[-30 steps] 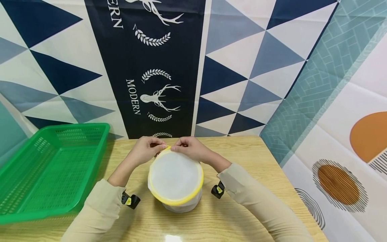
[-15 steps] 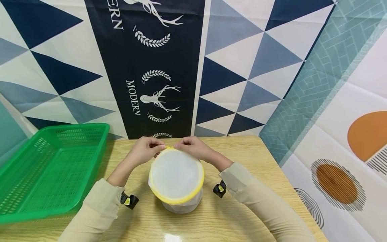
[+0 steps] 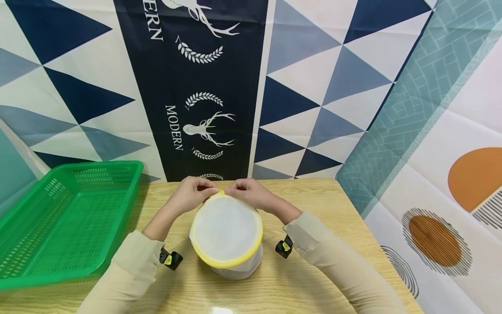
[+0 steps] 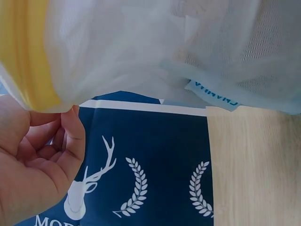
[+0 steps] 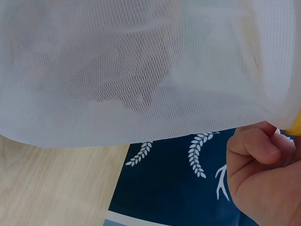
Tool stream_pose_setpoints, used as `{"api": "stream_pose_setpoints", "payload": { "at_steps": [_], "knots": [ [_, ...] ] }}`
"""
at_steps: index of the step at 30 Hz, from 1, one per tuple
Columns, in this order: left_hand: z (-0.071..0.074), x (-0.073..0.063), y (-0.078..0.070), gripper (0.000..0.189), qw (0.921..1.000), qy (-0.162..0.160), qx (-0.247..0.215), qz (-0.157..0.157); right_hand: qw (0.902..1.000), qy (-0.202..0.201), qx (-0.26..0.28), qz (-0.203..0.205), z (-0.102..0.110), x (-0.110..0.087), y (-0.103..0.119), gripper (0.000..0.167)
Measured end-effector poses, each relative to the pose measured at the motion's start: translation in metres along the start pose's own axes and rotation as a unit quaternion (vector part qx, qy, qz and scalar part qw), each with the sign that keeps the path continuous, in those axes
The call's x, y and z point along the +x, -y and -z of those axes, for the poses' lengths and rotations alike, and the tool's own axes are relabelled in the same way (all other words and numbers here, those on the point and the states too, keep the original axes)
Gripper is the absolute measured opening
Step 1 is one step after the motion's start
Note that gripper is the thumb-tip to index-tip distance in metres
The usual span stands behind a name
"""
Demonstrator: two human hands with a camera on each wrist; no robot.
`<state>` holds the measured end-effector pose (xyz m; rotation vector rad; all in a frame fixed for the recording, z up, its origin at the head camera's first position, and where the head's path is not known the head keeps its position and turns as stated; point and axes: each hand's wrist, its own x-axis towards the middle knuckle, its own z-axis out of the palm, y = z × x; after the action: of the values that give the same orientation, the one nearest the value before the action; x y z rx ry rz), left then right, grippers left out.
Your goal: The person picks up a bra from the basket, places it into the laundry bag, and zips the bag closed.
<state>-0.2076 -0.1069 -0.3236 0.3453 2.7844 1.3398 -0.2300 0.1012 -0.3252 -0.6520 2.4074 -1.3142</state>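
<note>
A round white mesh laundry bag (image 3: 227,229) with yellow zipper trim (image 3: 231,263) stands on the table in the head view, its flat top facing up. At its far rim my left hand (image 3: 193,194) pinches the yellow edge between thumb and fingers. Just to the right, my right hand (image 3: 252,193) pinches the same rim, a small gap between the two thumbs. A small blue-lettered tag (image 4: 214,95) hangs from the bag's side in the left wrist view. The zipper pull cannot be made out behind the fingers.
A green plastic basket (image 3: 62,274) with slotted walls stands at the left of the wooden table (image 3: 313,279). Behind the table's far edge hangs a patterned cloth (image 3: 211,78). A second patterned cloth (image 3: 427,183) hangs along the right side.
The right thumb has shifted slightly right along the rim, widening the gap between the hands. The bag's top tilts a little and sits slightly further left. Both hands keep their pinch.
</note>
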Motion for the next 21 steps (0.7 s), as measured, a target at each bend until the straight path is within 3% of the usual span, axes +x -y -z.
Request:
{"api": "stream_pose_setpoints", "payload": {
  "at_steps": [8,21],
  "knots": [
    [0.000,0.010,-0.006,0.014,0.9994,0.014,0.028,-0.015,0.9988,0.004,0.043,-0.023,0.001,-0.007,-0.001,0.021],
    [0.001,0.014,-0.017,0.014,0.9979,0.030,0.049,-0.031,0.9991,0.008,0.040,-0.013,0.006,-0.012,-0.004,0.020]
  ]
}}
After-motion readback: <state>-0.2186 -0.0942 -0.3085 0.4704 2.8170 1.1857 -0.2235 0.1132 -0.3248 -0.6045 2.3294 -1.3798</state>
